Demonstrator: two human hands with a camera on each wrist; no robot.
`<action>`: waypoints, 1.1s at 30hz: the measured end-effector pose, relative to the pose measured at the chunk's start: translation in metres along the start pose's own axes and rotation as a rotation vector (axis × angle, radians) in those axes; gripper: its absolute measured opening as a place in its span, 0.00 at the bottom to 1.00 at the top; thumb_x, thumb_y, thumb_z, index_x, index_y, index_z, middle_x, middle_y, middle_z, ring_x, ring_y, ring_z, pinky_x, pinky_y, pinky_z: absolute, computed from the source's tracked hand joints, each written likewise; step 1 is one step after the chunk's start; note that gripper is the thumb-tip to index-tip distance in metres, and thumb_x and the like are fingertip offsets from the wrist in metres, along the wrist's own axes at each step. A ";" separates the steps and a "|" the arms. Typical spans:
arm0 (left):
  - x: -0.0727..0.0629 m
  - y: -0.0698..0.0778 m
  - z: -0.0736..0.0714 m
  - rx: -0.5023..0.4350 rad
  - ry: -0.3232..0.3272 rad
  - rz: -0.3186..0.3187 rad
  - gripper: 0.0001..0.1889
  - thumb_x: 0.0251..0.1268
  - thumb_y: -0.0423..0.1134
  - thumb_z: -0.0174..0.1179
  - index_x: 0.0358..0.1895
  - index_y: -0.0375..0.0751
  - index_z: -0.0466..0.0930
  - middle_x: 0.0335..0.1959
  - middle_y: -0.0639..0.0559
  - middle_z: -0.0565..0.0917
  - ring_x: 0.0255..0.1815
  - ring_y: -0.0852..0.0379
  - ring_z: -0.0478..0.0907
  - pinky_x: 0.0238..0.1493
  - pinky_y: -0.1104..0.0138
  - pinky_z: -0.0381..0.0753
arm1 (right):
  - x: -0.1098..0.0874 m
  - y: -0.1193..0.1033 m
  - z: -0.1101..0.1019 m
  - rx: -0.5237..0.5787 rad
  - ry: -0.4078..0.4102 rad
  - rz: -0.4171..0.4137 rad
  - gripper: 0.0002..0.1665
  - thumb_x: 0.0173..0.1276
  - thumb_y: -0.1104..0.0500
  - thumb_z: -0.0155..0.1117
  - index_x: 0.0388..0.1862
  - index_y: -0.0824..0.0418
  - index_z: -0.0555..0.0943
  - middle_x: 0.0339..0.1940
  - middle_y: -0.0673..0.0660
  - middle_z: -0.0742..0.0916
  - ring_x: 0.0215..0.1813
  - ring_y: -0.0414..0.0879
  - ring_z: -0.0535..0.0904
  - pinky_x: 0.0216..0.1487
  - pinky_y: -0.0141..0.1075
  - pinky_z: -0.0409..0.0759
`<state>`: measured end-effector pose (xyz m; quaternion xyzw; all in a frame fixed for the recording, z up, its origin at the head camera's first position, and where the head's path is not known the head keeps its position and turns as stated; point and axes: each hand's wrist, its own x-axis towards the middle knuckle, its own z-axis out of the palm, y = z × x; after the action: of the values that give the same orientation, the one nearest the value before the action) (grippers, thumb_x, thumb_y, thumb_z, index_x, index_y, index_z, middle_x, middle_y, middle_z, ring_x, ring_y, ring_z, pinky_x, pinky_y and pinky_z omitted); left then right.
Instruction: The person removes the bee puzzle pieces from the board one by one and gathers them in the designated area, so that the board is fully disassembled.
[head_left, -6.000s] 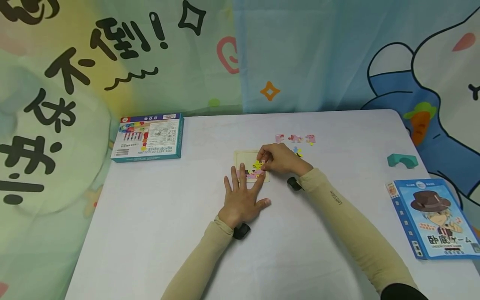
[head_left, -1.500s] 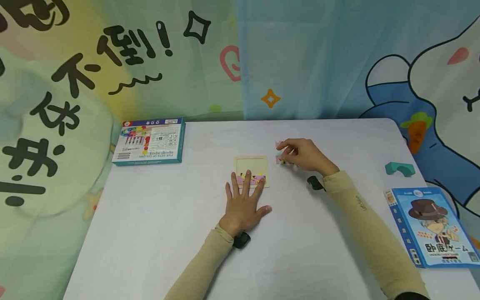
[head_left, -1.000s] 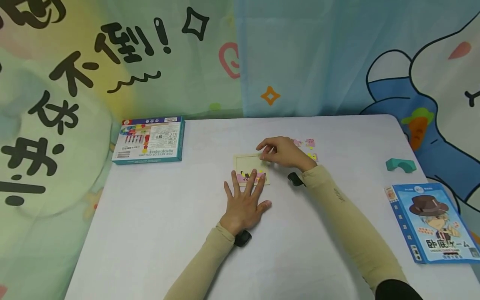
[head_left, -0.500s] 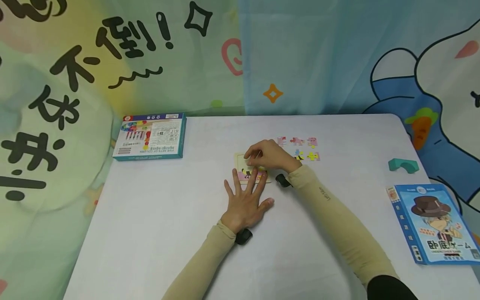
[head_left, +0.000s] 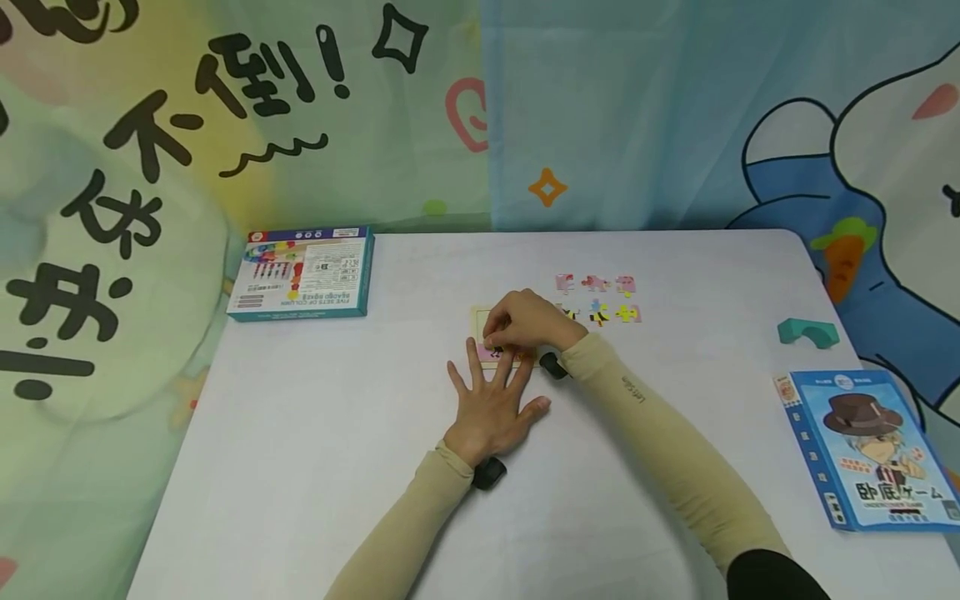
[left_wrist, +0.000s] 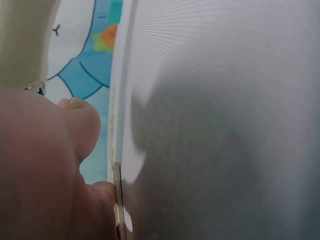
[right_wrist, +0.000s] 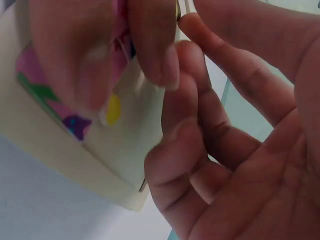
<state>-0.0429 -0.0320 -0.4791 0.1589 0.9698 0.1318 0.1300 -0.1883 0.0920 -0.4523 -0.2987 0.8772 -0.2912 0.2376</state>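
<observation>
A small square puzzle board [head_left: 477,317] with a pale rim lies mid-table; pink, yellow and black pieces fill its near part. My left hand [head_left: 487,417] lies over its near edge, fingers straight and spread, tips on the picture. Over the board, my right hand [head_left: 528,319] has bent fingers and thumb right at the black-and-yellow bee picture. In the right wrist view a yellow patch [right_wrist: 114,110] shows beside a left fingertip, and the right fingers [right_wrist: 185,95] curl close over the board. I cannot tell whether they pinch a piece.
Loose puzzle pieces lie in two rows behind and right of the board: pink ones [head_left: 626,285] behind, yellow and bee ones [head_left: 598,310] in front. A flat teal-edged box [head_left: 303,275] stands back left. A green arch block [head_left: 807,332] and a blue box [head_left: 873,450] sit at right.
My right hand was over the board with a yellow piece, went right to the loose pieces, then came back left over the board and lower. My left hand has stayed on the board.
</observation>
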 end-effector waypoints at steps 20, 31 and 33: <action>0.002 -0.001 0.003 -0.054 -0.010 -0.006 0.40 0.80 0.71 0.42 0.87 0.61 0.52 0.91 0.53 0.45 0.85 0.21 0.24 0.71 0.17 0.39 | -0.001 -0.003 0.007 0.147 0.041 -0.035 0.08 0.66 0.59 0.80 0.37 0.59 0.87 0.31 0.53 0.90 0.34 0.42 0.85 0.40 0.35 0.81; 0.005 -0.001 0.010 -0.012 -0.008 -0.016 0.42 0.79 0.72 0.42 0.89 0.62 0.45 0.91 0.55 0.38 0.85 0.21 0.24 0.71 0.17 0.41 | -0.016 0.014 -0.013 0.189 0.181 0.004 0.15 0.70 0.55 0.77 0.51 0.61 0.90 0.38 0.54 0.92 0.39 0.46 0.87 0.45 0.40 0.82; 0.005 -0.001 0.008 0.001 -0.010 -0.021 0.42 0.79 0.72 0.43 0.89 0.62 0.45 0.91 0.55 0.38 0.85 0.21 0.25 0.72 0.18 0.41 | -0.022 0.020 -0.019 0.201 0.217 0.000 0.14 0.71 0.55 0.76 0.50 0.60 0.91 0.40 0.55 0.93 0.41 0.46 0.87 0.46 0.40 0.81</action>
<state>-0.0458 -0.0297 -0.4879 0.1495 0.9708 0.1291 0.1361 -0.1914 0.1264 -0.4461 -0.2400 0.8642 -0.4083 0.1700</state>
